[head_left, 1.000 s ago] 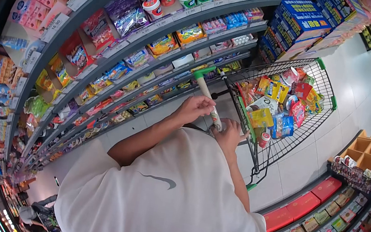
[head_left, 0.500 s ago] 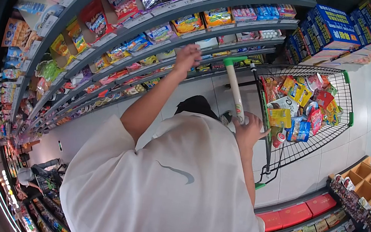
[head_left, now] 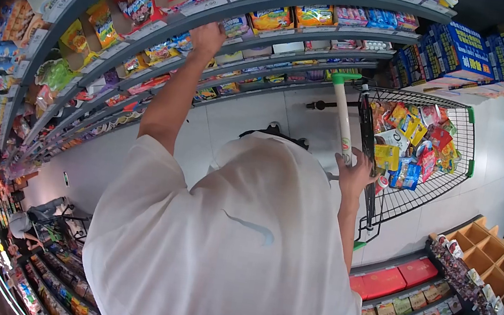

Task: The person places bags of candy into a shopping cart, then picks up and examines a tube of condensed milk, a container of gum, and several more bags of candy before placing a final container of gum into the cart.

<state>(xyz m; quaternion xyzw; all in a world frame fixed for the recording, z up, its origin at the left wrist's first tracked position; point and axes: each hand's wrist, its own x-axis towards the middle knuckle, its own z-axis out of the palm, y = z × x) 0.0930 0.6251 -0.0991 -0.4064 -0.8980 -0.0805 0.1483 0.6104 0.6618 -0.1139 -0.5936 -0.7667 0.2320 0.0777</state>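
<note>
My left hand (head_left: pixel 207 38) is raised at a shelf tier of bagged sweets, beside a purple candy bag (head_left: pixel 234 26) on its right. Blue candy bags lie just to its left. Its fingertips are hidden against the shelf, so I cannot make out whether they grip anything. My right hand (head_left: pixel 356 174) is closed around the near end of the pale cart handle (head_left: pixel 343 115), which has a green end cap. Attached to that handle is a black wire shopping cart (head_left: pixel 409 204), holding a heap of colourful snack packets (head_left: pixel 409 138), including a yellow pouch (head_left: pixel 386 157) and a blue bag (head_left: pixel 405 175).
Long curved shelves (head_left: pixel 321 35) of snacks run along the left and front. Stacked blue boxes (head_left: pixel 466 52) stand beyond the cart. At right are wooden bins (head_left: pixel 480 254) and a low shelf with red boxes (head_left: pixel 384 281). A person (head_left: pixel 23 225) is at the far left behind.
My left hand has moved left and forward, up to the shelf. My right hand stays on the cart handle, and the view has shifted slightly.
</note>
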